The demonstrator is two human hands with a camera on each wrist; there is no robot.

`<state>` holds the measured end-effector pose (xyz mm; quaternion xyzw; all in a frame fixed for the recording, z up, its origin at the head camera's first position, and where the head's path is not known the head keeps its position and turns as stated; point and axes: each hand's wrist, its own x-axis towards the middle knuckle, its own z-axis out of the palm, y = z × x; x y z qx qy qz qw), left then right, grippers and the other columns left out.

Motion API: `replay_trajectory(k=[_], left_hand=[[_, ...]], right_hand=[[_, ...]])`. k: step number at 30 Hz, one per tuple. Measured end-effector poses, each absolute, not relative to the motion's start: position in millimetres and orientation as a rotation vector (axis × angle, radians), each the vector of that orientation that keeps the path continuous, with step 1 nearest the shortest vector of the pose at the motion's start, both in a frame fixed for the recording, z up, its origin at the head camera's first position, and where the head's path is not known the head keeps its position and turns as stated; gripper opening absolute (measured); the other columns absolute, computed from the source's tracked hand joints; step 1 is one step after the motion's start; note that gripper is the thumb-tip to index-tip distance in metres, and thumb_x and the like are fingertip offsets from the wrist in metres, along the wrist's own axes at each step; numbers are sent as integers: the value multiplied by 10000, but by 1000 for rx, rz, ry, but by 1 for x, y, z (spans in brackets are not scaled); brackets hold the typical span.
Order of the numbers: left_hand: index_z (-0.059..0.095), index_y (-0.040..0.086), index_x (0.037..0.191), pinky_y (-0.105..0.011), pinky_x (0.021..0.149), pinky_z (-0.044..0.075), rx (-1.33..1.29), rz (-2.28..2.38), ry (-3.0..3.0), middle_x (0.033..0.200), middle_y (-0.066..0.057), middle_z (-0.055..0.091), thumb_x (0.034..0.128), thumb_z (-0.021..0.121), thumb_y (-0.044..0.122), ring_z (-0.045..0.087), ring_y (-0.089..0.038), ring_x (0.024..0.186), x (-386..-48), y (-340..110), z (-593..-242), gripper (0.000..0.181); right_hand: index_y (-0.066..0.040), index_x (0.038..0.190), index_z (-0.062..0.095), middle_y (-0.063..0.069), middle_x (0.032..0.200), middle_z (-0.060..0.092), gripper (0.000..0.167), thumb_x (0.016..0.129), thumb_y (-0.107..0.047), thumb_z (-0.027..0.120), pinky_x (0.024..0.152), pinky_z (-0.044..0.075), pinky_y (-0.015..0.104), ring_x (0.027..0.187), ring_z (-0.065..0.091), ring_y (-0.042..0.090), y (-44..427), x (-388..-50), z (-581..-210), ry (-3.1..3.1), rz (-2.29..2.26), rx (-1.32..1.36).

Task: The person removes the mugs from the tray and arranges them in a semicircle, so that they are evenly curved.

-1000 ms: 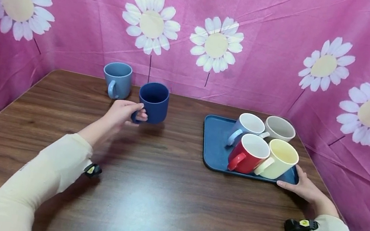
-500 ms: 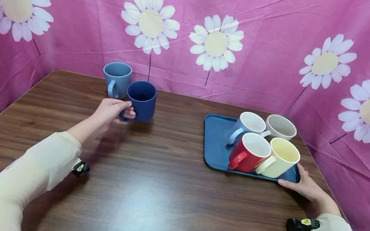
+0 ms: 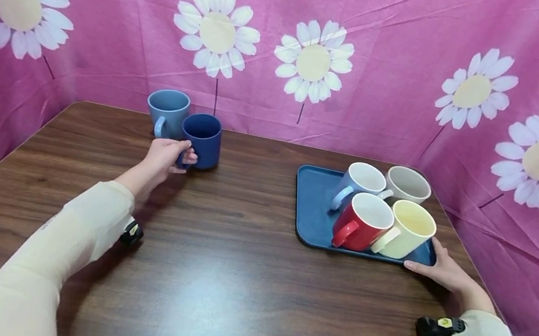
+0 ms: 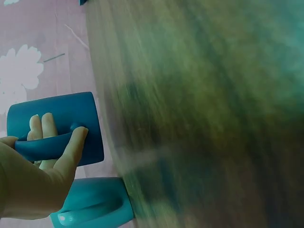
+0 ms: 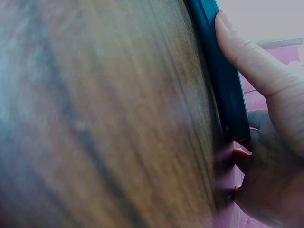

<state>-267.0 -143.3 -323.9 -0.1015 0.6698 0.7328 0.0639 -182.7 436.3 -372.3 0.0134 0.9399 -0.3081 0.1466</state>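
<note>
My left hand (image 3: 160,161) grips the handle of a dark blue mug (image 3: 204,143), fingers through the loop in the left wrist view. The mug is upright; whether its base touches the table I cannot tell. Just behind it, to the left, stands a grey-blue mug (image 3: 169,108), partly covered by it. At the right, my right hand (image 3: 444,270) holds the near right corner of a dark blue tray (image 3: 312,198), its thumb (image 5: 247,54) along the rim. On the tray are a red mug (image 3: 364,230), a yellow mug (image 3: 410,231), a light blue mug (image 3: 357,185) and a grey mug (image 3: 408,185).
The brown wooden table (image 3: 210,276) stretches between the hands and toward the front. A pink cloth (image 3: 124,51) with white daisies hangs along its back and sides. Bare tray surface shows left of the mugs.
My left hand has carried the dark blue mug leftward and slightly back, up close to the grey-blue mug. The right hand stays at the tray corner.
</note>
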Motion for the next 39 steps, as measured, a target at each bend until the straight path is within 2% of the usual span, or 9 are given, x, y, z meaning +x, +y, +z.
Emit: replay_trajectory(k=[3,11,21,28,39], left_hand=[[500,-24,866,-506,859,337,-324,2237,2021,546,16,581,895,437,160,600,-88,616,-273,-143,-325,197],[492,-4,849,-503,847,351,-410,2253,2036,534,19,570,892,432,166,594,-93,612,-288,-139,-329,185],[503,-1,864,-480,853,358,-488,2240,2066,581,11,570,893,437,182,593,-134,708,-299,-136,-332,197],[512,11,834,-470,855,359,-553,2275,2023,556,26,571,885,441,172,589,-102,648,-302,-137,-336,184],[515,15,828,-479,866,344,-563,2298,1993,525,18,570,882,450,176,590,-117,672,-305,-136,-337,181]], right_hand=[[93,1280,-169,434,1236,-121,1018,790,-372,592,864,-24,640,1120,-171,526,437,-183,-371,2714,-885,30],[96,1286,-147,433,1243,-95,1013,787,-383,593,857,-23,647,1120,-164,531,435,-183,-372,2718,-868,28],[89,1285,-162,429,1241,-116,1018,789,-385,590,860,-19,645,1123,-169,525,434,-182,-369,2706,-874,44],[88,1281,-172,429,1238,-124,1030,785,-391,594,863,-25,641,1122,-176,520,433,-182,-369,2701,-880,61],[87,1286,-161,428,1243,-112,1023,785,-389,594,866,-20,639,1125,-165,524,433,-182,-370,2715,-870,49]])
